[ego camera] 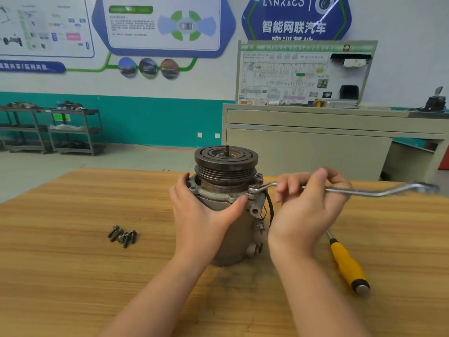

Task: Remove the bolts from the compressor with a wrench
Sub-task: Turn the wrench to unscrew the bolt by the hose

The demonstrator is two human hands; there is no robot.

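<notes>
Silver metal catches the eye first: a long offset wrench [340, 190] lies nearly level across the right side of the scene, its ring end seated over a bolt [252, 189] on the flange of the compressor [233, 215], its free end pointing out to the person's right. The compressor stands upright on the wooden table [73, 239], pulley [226, 161] on top, directly in front of the person. The left hand [206, 215] is spread wide around the housing just below the flange, thumb reaching toward the bolt being worked, bracing the body against turning. The right hand [308, 205] is closed loosely on the wrench shaft, fingers curled over it close to the ring end, not out at the far end. That seems the relation that matters: the bolt sits on the compressor's right front edge, the wrench's long axis runs from it away to the right, and the right hand is the nearer one to swing it. I would judge a grip further out would give more leverage if the bolt is tight. A small heap of loose bolts [122, 235] lies on the table well to the left, so several appear already out. A yellow-handled screwdriver [345, 261] rests on the table near the right forearm, untouched.
</notes>
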